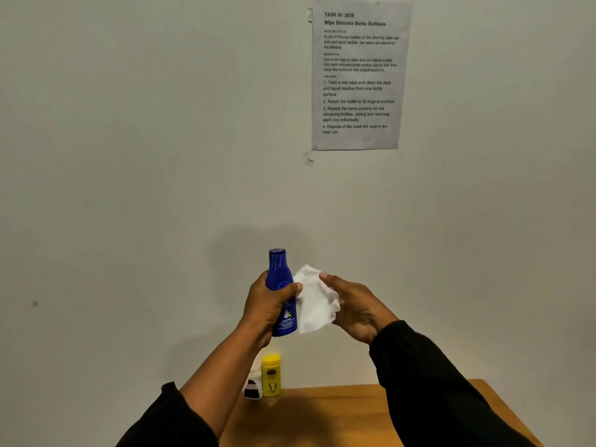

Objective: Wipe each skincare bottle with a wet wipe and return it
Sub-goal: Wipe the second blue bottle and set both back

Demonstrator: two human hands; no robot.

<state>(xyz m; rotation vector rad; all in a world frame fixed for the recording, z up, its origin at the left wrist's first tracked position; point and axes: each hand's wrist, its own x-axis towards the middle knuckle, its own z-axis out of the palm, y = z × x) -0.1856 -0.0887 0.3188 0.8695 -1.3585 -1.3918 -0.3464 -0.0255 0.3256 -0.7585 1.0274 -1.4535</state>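
Plain wall (129, 156) behind, table (338, 414) below. Left grip (267, 304) clasps the blue bottle (279, 269) upright, well above the table; right grip (354, 308) holds the wet wipe (314, 304) at its side. Risk: wetted plastic may slip free and fall onto the yellow bottle (271, 375) beneath.

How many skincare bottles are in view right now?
3. A blue bottle in the left hand; a yellow bottle standing on the table; a white bottle beside it, partly behind the forearm. Others may be hidden.
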